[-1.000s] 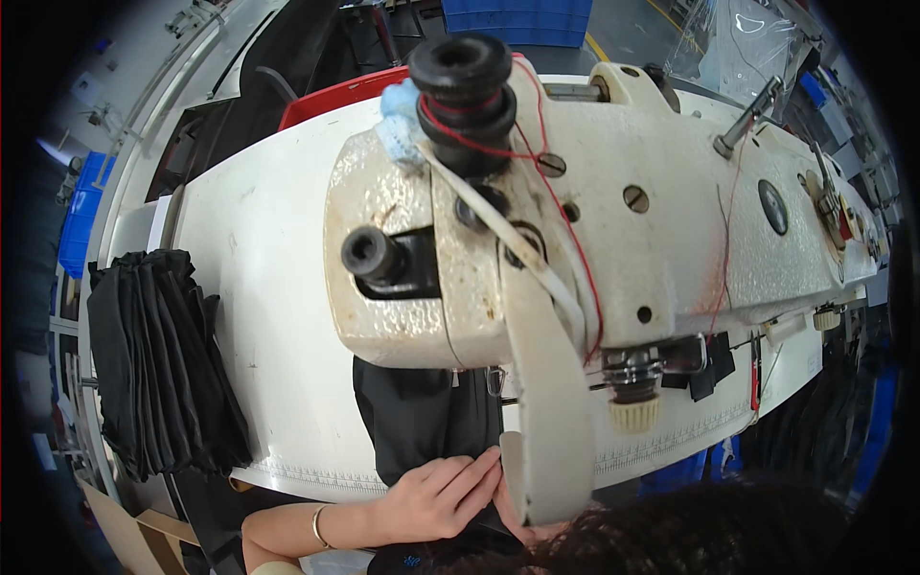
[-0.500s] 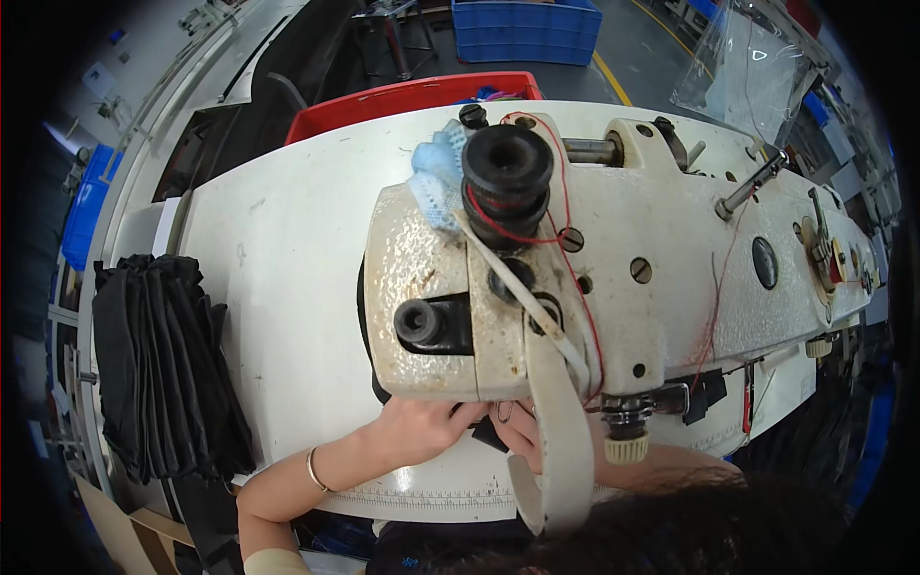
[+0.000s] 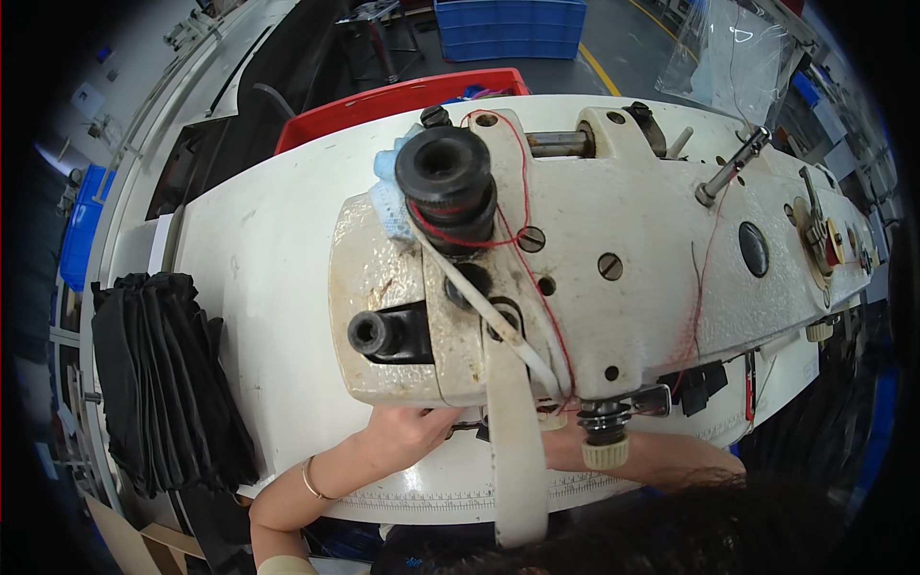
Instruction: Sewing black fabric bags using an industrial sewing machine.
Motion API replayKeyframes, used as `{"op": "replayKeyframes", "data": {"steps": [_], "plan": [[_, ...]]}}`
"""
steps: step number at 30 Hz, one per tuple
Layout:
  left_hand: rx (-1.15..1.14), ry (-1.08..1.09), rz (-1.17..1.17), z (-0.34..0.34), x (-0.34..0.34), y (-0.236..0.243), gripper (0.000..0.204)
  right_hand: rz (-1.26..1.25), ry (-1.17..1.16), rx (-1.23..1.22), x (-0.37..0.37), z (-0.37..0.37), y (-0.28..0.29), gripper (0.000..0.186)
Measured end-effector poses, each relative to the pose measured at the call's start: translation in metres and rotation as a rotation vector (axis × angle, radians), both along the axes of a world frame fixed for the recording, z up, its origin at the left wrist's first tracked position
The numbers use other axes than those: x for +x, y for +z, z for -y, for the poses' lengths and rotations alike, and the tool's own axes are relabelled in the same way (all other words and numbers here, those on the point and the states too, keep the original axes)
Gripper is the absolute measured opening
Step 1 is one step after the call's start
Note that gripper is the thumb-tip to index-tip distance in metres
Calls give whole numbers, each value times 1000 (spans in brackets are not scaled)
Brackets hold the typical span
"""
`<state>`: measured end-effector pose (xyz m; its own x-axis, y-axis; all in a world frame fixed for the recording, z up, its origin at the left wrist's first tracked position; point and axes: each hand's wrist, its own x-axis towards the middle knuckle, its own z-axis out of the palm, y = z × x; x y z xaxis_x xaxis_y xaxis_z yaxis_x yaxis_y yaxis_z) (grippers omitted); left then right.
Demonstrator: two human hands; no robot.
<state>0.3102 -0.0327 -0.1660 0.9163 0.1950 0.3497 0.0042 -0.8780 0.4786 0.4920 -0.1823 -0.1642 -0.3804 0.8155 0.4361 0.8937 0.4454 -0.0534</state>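
A white sewing machine (image 3: 594, 316) hides much of my hands from above. My left hand (image 3: 412, 436), with a bangle on its wrist, is curled closed just below the machine's head. Its fingertips are against something dark, mostly covered, that I cannot make out. My right forearm (image 3: 661, 455) comes in from the right, and the fingers of that hand are hidden behind a pale strap (image 3: 517, 441) and the machine. Red thread (image 3: 541, 287) runs over the machine past a black knob (image 3: 444, 168). A crumpled light-blue cloth (image 3: 390, 206) is tucked beside the knob.
A stack of folded black fabric pieces (image 3: 168, 383) lies at the left of the white table (image 3: 268, 249). Small black pieces (image 3: 700, 386) lie under the machine's arm. Beyond the far edge are a red bin (image 3: 383, 101) and a blue crate (image 3: 508, 29). A ruler scale (image 3: 402, 500) follows the near edge.
The view has shifted, so the machine appears further left. My right hand's fingers, partly visible before beside the left ones, are now hidden. My left hand stays below the machine's head.
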Motion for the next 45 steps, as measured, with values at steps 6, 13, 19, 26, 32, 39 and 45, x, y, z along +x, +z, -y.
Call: {"op": "replayKeyframes", "data": {"steps": [6,13,19,26,32,39,45], "plan": [[107,-4,-7,-1,-1,3,37,23,-21,11,-6,0,-8,12],[-9,-24,-54,-2,-1,8,25,148,7,46,-1,3,-13,10],[-8,-51,-108,-2,0,11,29,39,-35,32,-13,3,-35,11],[42,-91,-168,-3,0,21,48,-749,-357,-490,17,-3,-40,19],[181,-108,-102,-5,0,27,54,-878,-452,-786,29,-21,-6,16],[137,-137,-32,-13,9,18,47,-326,-115,-143,-11,-15,-9,15],[120,1,-70,-37,12,-4,27,-800,-209,-398,2,-19,-37,18]]}}
